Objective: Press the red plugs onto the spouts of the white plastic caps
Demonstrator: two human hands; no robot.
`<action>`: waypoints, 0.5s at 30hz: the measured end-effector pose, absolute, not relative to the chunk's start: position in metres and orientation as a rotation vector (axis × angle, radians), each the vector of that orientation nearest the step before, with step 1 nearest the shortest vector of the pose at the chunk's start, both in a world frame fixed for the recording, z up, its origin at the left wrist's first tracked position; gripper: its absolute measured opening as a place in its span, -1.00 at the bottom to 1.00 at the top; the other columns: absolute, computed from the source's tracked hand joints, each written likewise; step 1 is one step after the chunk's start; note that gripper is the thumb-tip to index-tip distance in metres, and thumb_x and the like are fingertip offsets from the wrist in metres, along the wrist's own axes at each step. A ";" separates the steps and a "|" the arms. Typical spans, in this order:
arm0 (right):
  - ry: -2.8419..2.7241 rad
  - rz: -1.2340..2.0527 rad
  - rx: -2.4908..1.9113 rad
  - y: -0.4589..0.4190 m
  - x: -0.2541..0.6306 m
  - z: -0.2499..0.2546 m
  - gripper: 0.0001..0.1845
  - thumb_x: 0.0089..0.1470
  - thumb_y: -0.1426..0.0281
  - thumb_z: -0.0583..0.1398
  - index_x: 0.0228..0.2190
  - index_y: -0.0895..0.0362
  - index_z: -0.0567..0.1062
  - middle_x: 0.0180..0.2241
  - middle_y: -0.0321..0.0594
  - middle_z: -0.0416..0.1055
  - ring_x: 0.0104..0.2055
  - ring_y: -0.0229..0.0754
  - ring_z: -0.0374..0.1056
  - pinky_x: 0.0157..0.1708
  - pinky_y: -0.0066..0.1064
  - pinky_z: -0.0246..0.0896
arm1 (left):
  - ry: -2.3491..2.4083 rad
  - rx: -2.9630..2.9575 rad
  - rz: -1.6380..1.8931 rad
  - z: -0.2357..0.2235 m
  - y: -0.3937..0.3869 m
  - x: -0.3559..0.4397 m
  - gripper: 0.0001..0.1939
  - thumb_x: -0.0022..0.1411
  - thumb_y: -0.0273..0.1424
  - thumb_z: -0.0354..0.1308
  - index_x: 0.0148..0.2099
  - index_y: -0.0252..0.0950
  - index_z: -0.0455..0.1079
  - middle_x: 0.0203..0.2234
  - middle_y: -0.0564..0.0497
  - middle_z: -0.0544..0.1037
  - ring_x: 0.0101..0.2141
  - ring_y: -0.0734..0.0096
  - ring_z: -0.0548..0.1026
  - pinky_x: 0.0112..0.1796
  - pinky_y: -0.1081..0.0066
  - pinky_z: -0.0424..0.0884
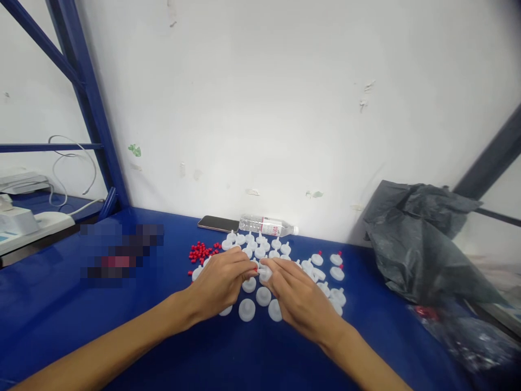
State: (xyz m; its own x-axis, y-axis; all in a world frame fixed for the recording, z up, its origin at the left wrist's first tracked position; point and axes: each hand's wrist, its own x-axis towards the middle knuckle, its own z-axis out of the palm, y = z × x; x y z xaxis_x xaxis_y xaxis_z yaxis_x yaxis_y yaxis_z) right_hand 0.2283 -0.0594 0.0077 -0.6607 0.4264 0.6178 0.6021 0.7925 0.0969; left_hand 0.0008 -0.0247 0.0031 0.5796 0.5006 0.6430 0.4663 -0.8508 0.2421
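Over the middle of the blue table my two hands meet, fingertips almost touching. My right hand (297, 290) pinches a white round plastic piece with a thin stem (265, 272), its stem pointing left. At the stem's end, my left hand (222, 282) has its fingers closed on a small red cap (256, 270), mostly hidden by the fingertips. Around and beneath the hands lie many similar white stemmed pieces (247, 310). A pile of loose red caps (199, 251) sits left of them. A few white pieces at the right, such as one white piece (337, 273), carry red caps.
A phone (218, 224) and a clear plastic bottle (268, 226) lie along the wall behind the pieces. At right stand a dark plastic bag (415, 239) and a clear bag (480, 336). A blurred-out patch (122, 252) covers something at left. A blue metal frame (87, 98) rises behind it.
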 end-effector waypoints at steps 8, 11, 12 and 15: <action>-2.354 -0.312 -0.801 -0.055 0.230 0.024 -0.60 0.15 0.61 0.04 -0.06 -0.02 0.40 0.10 -0.11 0.51 0.16 0.00 0.44 0.13 -0.05 0.46 | 0.902 2.687 1.184 0.015 -0.024 0.002 -0.80 0.47 -0.38 0.03 -0.11 -0.26 0.50 -0.32 -0.03 0.60 -0.28 0.31 0.46 -0.22 0.29 0.38; -2.211 -0.256 -0.932 -0.043 0.250 0.036 -0.70 0.25 0.49 0.07 -0.05 -0.03 0.44 0.07 -0.12 0.49 0.11 -0.01 0.46 0.07 -0.08 0.47 | 1.075 2.695 1.198 0.020 -0.013 -0.006 -0.74 0.48 -0.42 -0.02 0.03 -0.29 0.48 -0.22 -0.07 0.62 -0.18 0.27 0.46 -0.13 0.25 0.40; -2.145 -0.260 -0.994 -0.038 0.260 0.039 -0.72 0.28 0.45 0.07 -0.04 -0.01 0.45 0.04 -0.11 0.49 0.08 -0.02 0.47 0.06 -0.09 0.46 | 1.149 2.693 1.203 0.021 -0.007 -0.011 -0.73 0.47 -0.44 -0.03 0.04 -0.31 0.48 -0.21 -0.08 0.62 -0.17 0.26 0.45 -0.12 0.25 0.40; -1.974 -0.267 -1.260 -0.020 0.298 0.040 -0.67 0.34 0.36 -0.02 -0.03 0.01 0.49 -0.01 -0.10 0.48 0.00 -0.05 0.49 0.02 -0.16 0.43 | 1.379 2.678 1.164 0.025 0.012 -0.032 -0.74 0.44 -0.47 -0.01 -0.01 -0.31 0.50 -0.21 -0.06 0.63 -0.12 0.22 0.44 -0.08 0.23 0.41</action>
